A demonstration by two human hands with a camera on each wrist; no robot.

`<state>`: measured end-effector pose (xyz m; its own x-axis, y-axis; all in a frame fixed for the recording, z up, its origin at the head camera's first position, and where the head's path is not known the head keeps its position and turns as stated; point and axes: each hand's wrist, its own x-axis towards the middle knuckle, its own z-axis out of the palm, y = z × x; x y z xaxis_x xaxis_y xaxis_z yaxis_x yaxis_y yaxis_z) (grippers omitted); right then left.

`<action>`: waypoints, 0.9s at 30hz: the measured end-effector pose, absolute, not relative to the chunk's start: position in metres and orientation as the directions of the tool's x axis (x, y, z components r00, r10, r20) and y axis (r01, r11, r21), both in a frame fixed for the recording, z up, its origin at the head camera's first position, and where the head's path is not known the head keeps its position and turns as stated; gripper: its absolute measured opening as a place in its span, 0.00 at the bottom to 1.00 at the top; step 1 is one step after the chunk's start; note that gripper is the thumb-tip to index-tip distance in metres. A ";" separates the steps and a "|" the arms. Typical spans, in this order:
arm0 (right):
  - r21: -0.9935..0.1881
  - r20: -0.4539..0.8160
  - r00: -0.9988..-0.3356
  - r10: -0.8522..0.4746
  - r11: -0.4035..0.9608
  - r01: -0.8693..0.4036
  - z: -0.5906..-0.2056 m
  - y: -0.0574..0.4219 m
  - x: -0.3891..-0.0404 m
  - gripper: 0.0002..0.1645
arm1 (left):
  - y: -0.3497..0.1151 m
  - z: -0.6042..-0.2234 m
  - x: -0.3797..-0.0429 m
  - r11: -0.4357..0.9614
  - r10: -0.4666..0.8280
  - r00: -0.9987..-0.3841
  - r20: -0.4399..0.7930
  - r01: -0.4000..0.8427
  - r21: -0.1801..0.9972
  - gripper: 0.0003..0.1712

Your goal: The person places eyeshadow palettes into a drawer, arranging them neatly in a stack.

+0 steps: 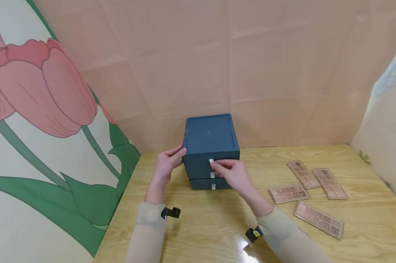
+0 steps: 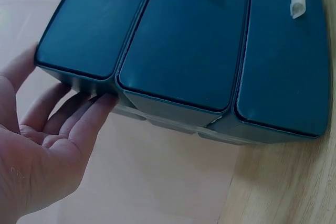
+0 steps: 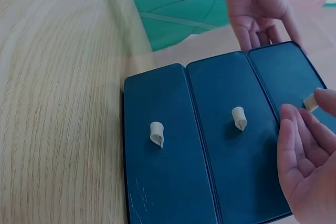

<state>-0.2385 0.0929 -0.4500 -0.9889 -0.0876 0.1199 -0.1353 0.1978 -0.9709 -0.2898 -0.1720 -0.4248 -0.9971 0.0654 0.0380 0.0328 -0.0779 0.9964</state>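
A dark blue three-drawer storage box (image 1: 211,133) stands on the table, its drawers stacked and each with a small white pull tab. My left hand (image 1: 166,166) holds the box's upper left side, thumb near the top edge and fingers along the side wall (image 2: 79,83). At the front, my right hand (image 1: 235,175) pinches the top drawer's white tab (image 3: 310,103) between thumb and fingers. Below it are the middle tab (image 3: 239,117) and the bottom tab (image 3: 157,133), both untouched. All three drawers look closed, though the right hand covers part of the front in the head view.
Several eyeshadow palettes (image 1: 319,219) with clear lids lie on the wood-grain table (image 1: 198,226) to the right. A pinkish backdrop (image 1: 184,73) rises close behind the box. On the left is a panel with printed tulips (image 1: 46,87).
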 end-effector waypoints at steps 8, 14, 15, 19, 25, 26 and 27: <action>-0.953 0.182 -0.981 -0.066 0.235 -0.193 -0.450 0.091 -0.237 0.16 | -0.171 -0.424 -0.293 -0.121 0.082 -0.996 0.021 0.010 0.993 0.26; -0.905 0.277 -0.959 -0.062 0.320 -0.282 -0.451 0.091 -0.230 0.12 | -0.171 -0.423 -0.292 -0.170 0.094 -0.996 0.004 -0.012 0.985 0.25; -0.897 0.293 -0.954 -0.066 0.326 -0.298 -0.452 0.090 -0.229 0.11 | -0.172 -0.423 -0.292 -0.173 0.096 -0.995 0.006 -0.011 0.985 0.25; -0.876 0.341 -0.937 -0.080 0.336 -0.347 -0.454 0.091 -0.225 0.11 | -0.173 -0.424 -0.292 -0.175 0.108 -0.994 0.013 -0.006 0.985 0.25; -0.838 0.397 -0.911 -0.113 0.359 -0.410 -0.455 0.094 -0.220 0.11 | -0.174 -0.426 -0.292 -0.160 0.119 -0.993 0.023 0.004 0.987 0.25; -0.828 0.408 -0.905 -0.119 0.370 -0.422 -0.455 0.094 -0.219 0.11 | -0.174 -0.426 -0.292 -0.160 0.117 -0.993 0.023 0.004 0.987 0.25; -0.816 0.421 -0.899 -0.125 0.381 -0.435 -0.454 0.094 -0.218 0.10 | -0.174 -0.426 -0.292 -0.159 0.115 -0.993 0.022 0.003 0.987 0.25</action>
<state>-0.2178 0.0944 -0.4543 -0.8986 -0.1250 0.4207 -0.4350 0.3808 -0.8160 -0.2921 -0.1742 -0.4262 -0.9931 0.1152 0.0219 0.0033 -0.1591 0.9873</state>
